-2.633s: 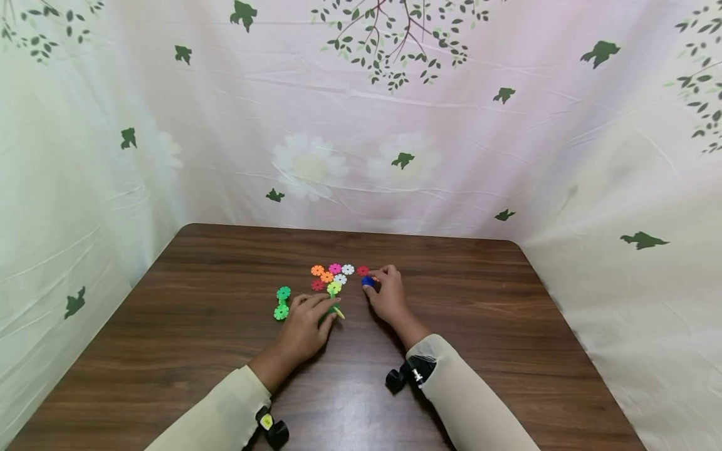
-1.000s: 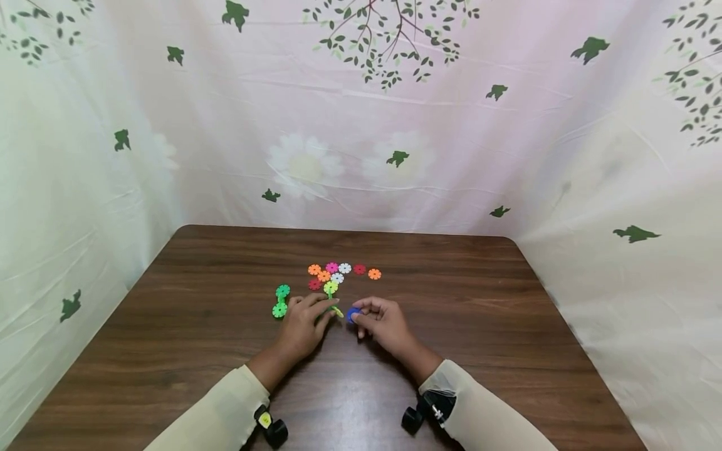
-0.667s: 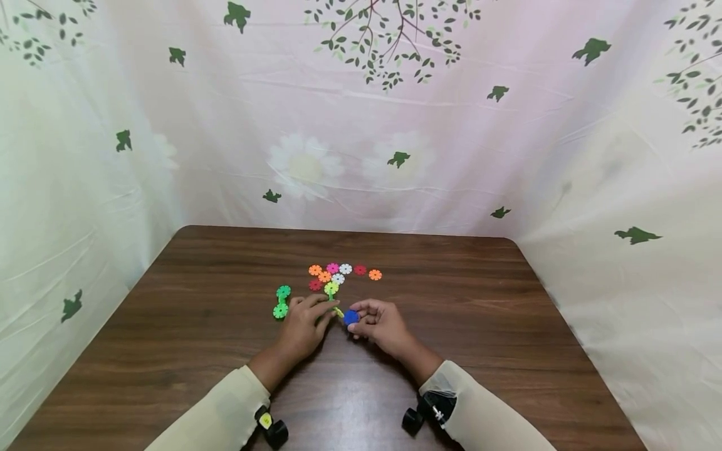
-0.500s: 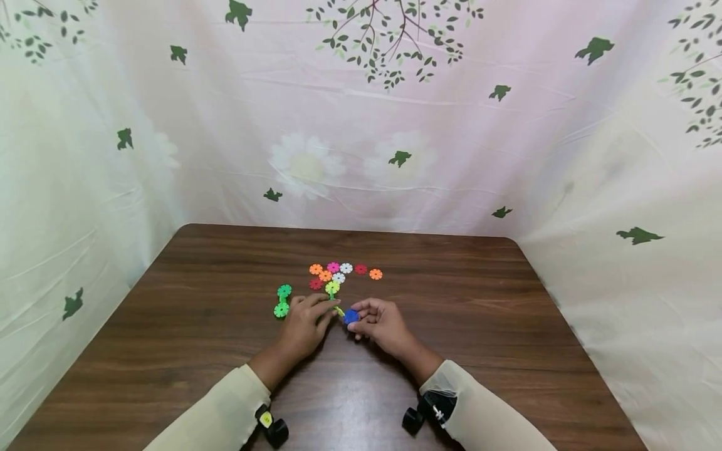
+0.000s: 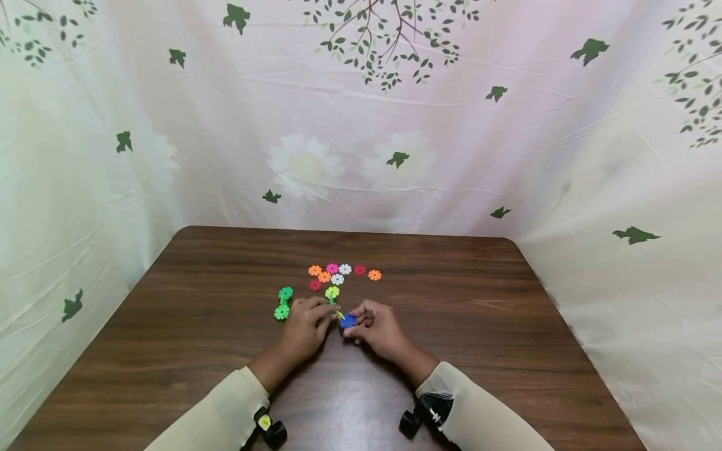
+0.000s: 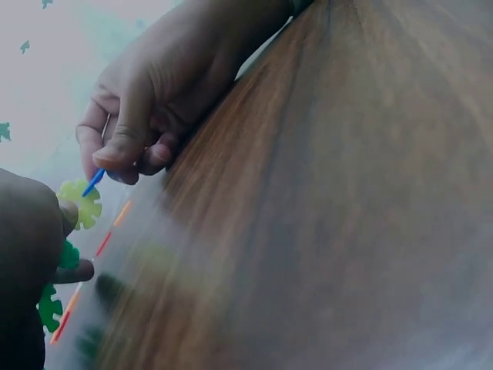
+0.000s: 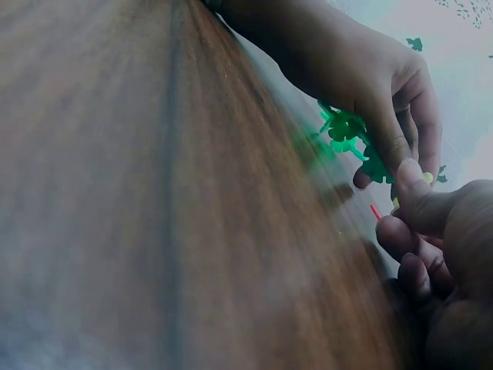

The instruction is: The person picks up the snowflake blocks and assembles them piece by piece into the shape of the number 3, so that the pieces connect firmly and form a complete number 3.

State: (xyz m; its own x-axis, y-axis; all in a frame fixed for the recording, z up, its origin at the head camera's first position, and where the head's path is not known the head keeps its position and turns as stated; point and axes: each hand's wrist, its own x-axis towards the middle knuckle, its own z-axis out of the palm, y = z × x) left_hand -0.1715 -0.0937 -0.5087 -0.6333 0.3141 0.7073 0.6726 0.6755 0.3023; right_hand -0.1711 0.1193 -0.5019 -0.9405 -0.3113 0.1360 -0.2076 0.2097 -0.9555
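Note:
My left hand point(image 5: 303, 327) pinches a chain of notched, flower-shaped plastic discs that slot together. From it a pair of green discs point(image 5: 281, 312) sticks out on the left and a yellow-green disc point(image 5: 332, 292) at the far side. A yellow disc point(image 6: 88, 206) of the chain stands on edge by the left fingertips. Between thumb and fingers, my right hand point(image 5: 383, 329) grips a blue disc point(image 5: 348, 321). In the left wrist view the blue disc is seen edge-on, its rim overlapping the yellow one. The chain's middle is hidden behind the left fingers.
Beyond the hands, several loose discs lie flat on the brown wooden table point(image 5: 479, 313): orange point(image 5: 314, 270), pink point(image 5: 332, 269), white point(image 5: 345, 269) and red point(image 5: 360, 270) ones. A pale printed curtain point(image 5: 350, 113) hangs around the table's back and sides.
The right hand has picked up the blue disc near the loose ones and brought it toward me and left, to the yellow disc's edge. The left hand has stayed nearly in place.

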